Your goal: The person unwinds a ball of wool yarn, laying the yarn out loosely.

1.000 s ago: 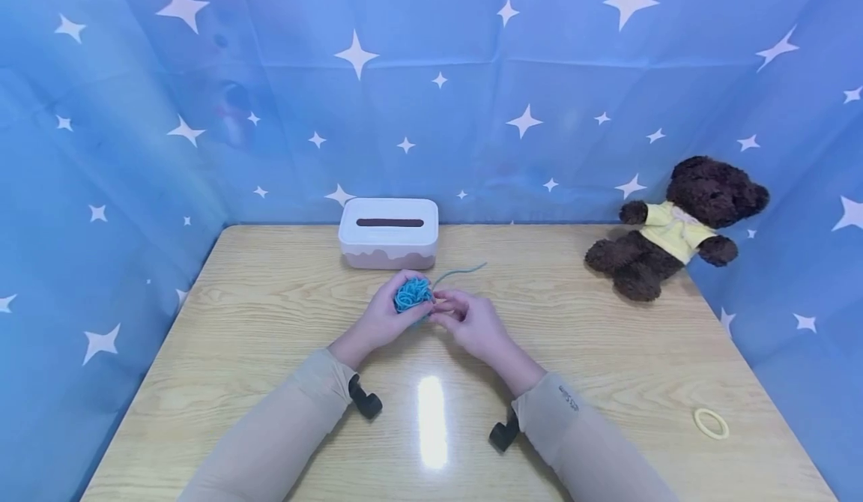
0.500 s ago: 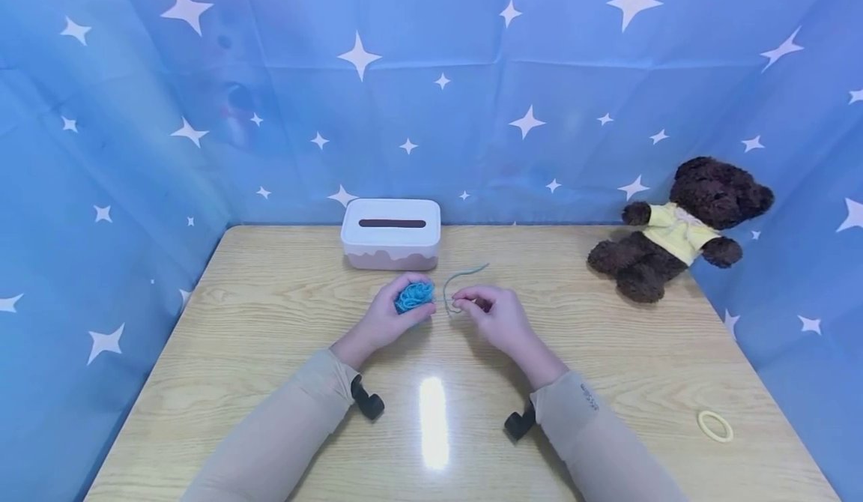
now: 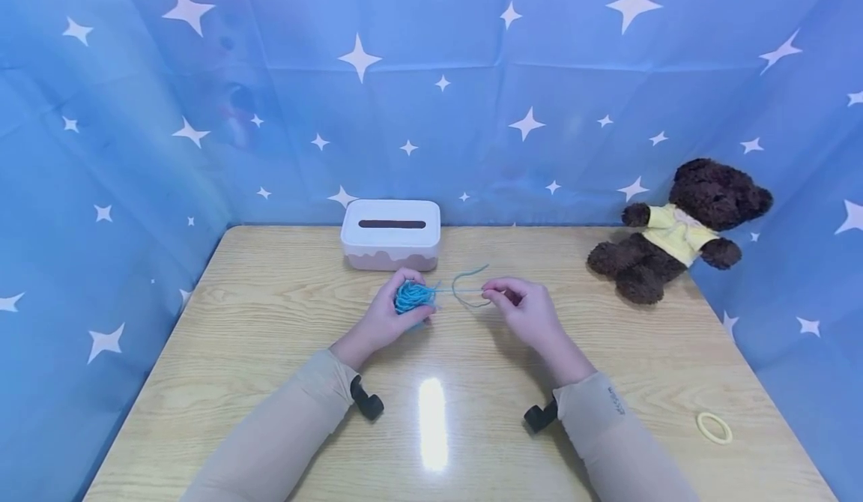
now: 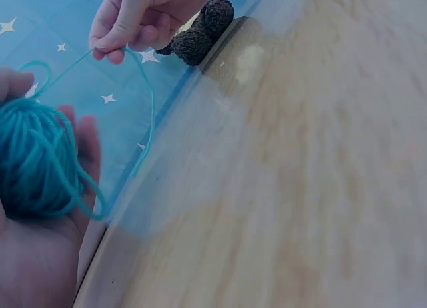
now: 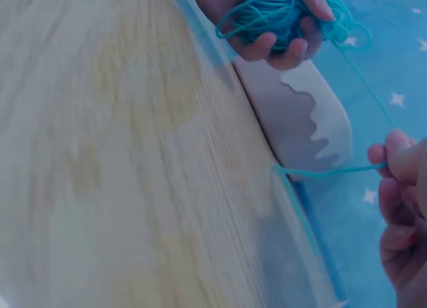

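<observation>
A ball of teal yarn (image 3: 413,297) sits in my left hand (image 3: 380,320), whose fingers and thumb curl round it. Loose loops stick out of the ball in the left wrist view. My right hand (image 3: 531,315) pinches a strand of yarn (image 5: 363,78) between thumb and fingertips. Between the two hands this strand runs straight and thin. Past the pinch, a free tail of yarn (image 4: 151,115) hangs in a curve. Both hands are over the middle of the table, the right one a short way to the right of the ball.
A white and mauve tissue box (image 3: 391,236) stands just behind the left hand. At the back right lies a dark brown teddy bear (image 3: 667,240) in a yellow top. A pale yellow ring (image 3: 714,428) rests on the wooden table (image 3: 303,262). A starry blue curtain (image 3: 431,112) surrounds the table.
My right hand has moved right, away from the ball, drawing out a strand of yarn. The left hand stays in place, and the strand between the hands is now longer and straight.
</observation>
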